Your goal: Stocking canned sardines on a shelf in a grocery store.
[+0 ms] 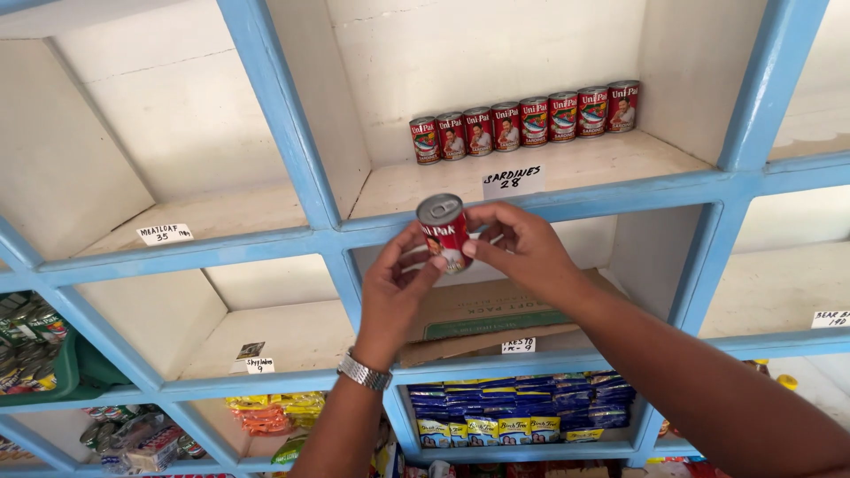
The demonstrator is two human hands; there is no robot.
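Blue-framed shelving [292,133] w/ whitewashed cubbies fills the view, seen from below and tilted.

Both hands are raised in front of the middle column, at the level of the blue rail under the upper centre cubby. Left hand [396,285], w/ a metal wristwatch [364,372] on the wrist, pinches a small red can [444,233] from the left/underside, thumb up against its label. Right hand [521,245] closes on the same can from the right, fingertips on its side. So both hands are gripping the can between them; it's held upright w/ a slight tilt, silver lid on top, not touching any shelf.

Far behind, in the upper centre cubby, a row of matching red cans [524,121] stands along the back wall, eight or so, side by side. A handwritten white paper tag [513,181] is stuck on that shelf's front edge.

Upper left cubby holds just another paper price tag [165,234] at the front. Mid-left cubby has a small label too. Behind the hands, mid-centre cubby holds a flattened cardboard box [496,319].

Lower centre cubby: blue-and-yellow sachet packs [518,409] stacked in rows. Lower left: orange/yellow snack packets [270,412]. Far left: green basket [75,372] w/ mixed packaged goods.
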